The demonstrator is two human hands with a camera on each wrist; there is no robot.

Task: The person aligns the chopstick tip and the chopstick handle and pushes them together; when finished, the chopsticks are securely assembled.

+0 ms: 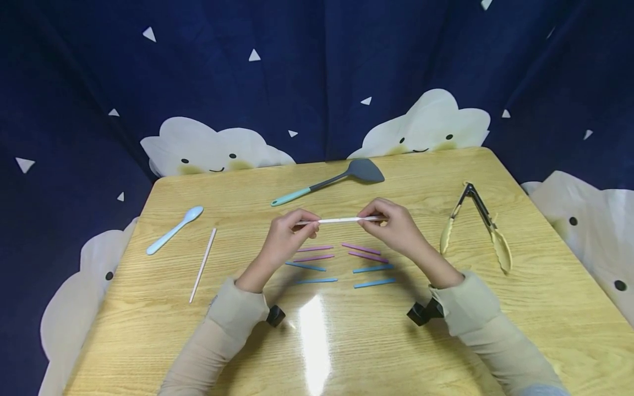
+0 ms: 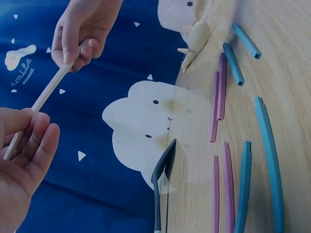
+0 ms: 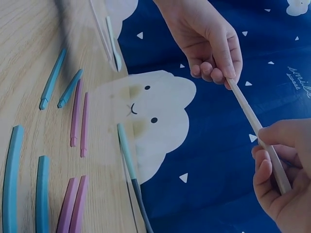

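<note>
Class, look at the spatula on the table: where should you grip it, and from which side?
Grip the spatula by its mint-green handle, probably best from above and the near side. The handle is slim and angles left and toward the viewer, while the broad dark blade points away to the right. The left hand is nearer the handle, but holds a pale stick.

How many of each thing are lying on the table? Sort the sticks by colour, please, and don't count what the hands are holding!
Pink sticks: 4
Blue sticks: 4
Pale stick: 1
Spoon: 1
Spatula: 1
Tongs: 1
Total: 12
</note>
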